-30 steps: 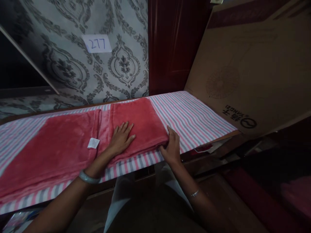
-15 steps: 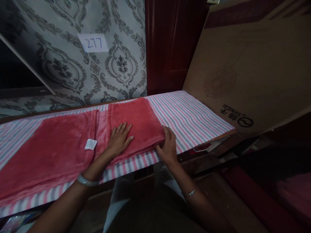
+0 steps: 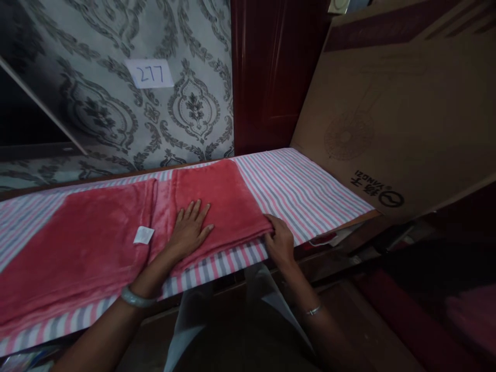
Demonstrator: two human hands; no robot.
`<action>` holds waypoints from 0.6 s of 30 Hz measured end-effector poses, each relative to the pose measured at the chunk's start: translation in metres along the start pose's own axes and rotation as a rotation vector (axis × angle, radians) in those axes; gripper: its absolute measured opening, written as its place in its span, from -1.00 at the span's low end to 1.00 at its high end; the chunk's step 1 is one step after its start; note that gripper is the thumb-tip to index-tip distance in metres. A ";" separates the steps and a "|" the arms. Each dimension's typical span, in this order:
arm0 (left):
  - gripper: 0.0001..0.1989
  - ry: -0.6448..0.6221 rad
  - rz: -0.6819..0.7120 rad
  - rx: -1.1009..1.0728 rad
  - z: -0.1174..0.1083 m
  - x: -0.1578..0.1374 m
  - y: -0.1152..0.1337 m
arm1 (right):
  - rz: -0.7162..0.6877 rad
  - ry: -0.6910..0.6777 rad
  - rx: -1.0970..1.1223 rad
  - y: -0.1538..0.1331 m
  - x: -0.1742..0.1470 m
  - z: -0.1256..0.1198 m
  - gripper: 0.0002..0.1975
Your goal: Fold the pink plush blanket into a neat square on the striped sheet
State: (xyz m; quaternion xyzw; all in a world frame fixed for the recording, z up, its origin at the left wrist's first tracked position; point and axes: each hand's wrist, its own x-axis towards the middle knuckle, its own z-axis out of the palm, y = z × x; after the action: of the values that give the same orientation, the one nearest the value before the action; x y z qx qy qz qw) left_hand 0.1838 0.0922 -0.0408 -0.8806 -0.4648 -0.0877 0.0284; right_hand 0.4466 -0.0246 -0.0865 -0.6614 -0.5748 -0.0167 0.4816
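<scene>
A red plush blanket lies along the striped cloth, its right part folded over in layers toward the middle. A white label shows on the left part, near the strip between the two folded sections. My left hand rests flat on the right section with its fingers spread. At the front right corner of that section, my right hand grips the blanket, fingers on top and thumb near the front edge.
Pink, white and grey striped cloth covers the narrow table. A large cardboard box stands at its right end. Behind are patterned wallpaper with a paper marked 277 and a dark red door panel. A dark screen is at left.
My right hand has moved right and slightly toward me, drawing the blanket's front right corner outward. My left hand stays pressed on the blanket.
</scene>
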 end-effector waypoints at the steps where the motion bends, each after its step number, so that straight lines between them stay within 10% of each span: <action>1: -0.34 -0.001 0.002 0.003 0.000 0.000 -0.001 | 0.008 -0.010 -0.014 -0.001 0.000 0.001 -0.43; 12: -0.32 -0.009 0.004 -0.004 -0.003 -0.002 -0.012 | -0.024 -0.093 0.002 0.004 0.002 0.003 -0.41; 18: -0.55 -0.014 -0.057 -0.305 -0.053 0.080 -0.010 | -0.024 -0.089 -0.064 0.003 -0.004 0.009 -0.34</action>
State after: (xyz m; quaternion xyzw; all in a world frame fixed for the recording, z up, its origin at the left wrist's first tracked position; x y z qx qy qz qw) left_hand 0.2136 0.1561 0.0259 -0.8616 -0.4713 -0.1519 -0.1116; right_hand 0.4424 -0.0213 -0.0957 -0.6697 -0.6026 -0.0115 0.4338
